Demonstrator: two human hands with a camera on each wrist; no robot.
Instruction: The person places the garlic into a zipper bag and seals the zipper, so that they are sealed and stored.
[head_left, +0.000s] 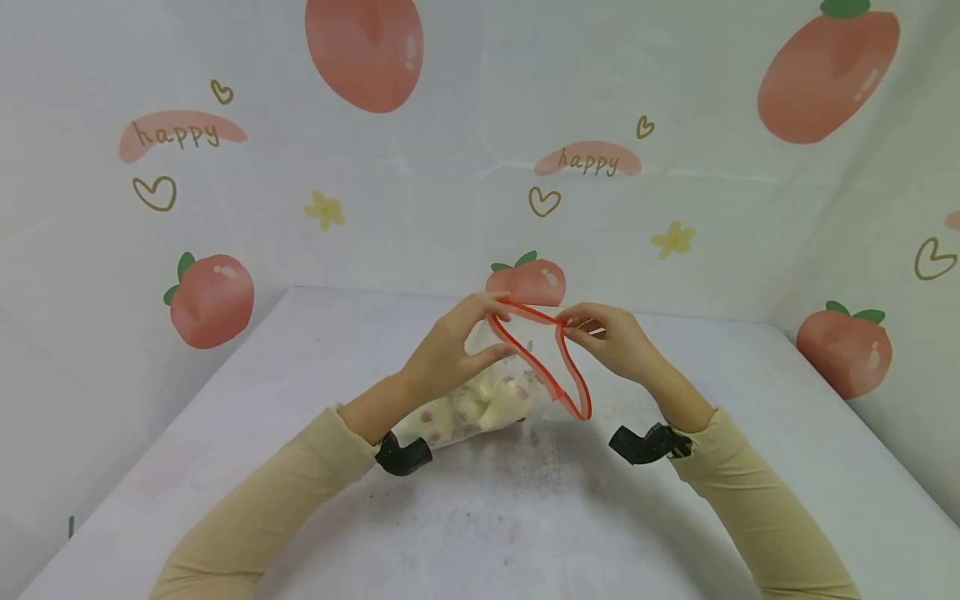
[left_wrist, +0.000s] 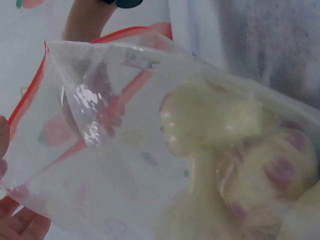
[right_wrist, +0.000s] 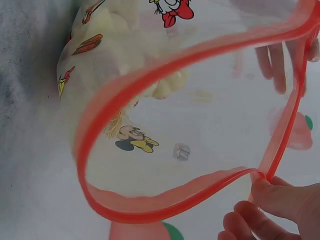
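A clear zip bag [head_left: 542, 372] with a red zip edge lies tilted between my two hands, its mouth spread wide. Several pale garlic bulbs [left_wrist: 200, 117] with purple patches are bunched at the bag's far-left end. My left hand [head_left: 452, 346] holds the left corner of the mouth, thumb apart from the fingers; part of its grip is hidden. At the opposite side my right hand [head_left: 611, 337] pinches the red edge [right_wrist: 140, 216] between thumb and fingertips. Dry roots [right_wrist: 116, 125] and small cartoon prints show through the plastic in the right wrist view.
A white cloth-covered table [head_left: 510, 533] with faint dark smudges lies under the bag. Behind it hangs a white backdrop [head_left: 442, 192] printed with peaches, hearts and "happy". Black wrist mounts [head_left: 401, 456] sit below both hands.
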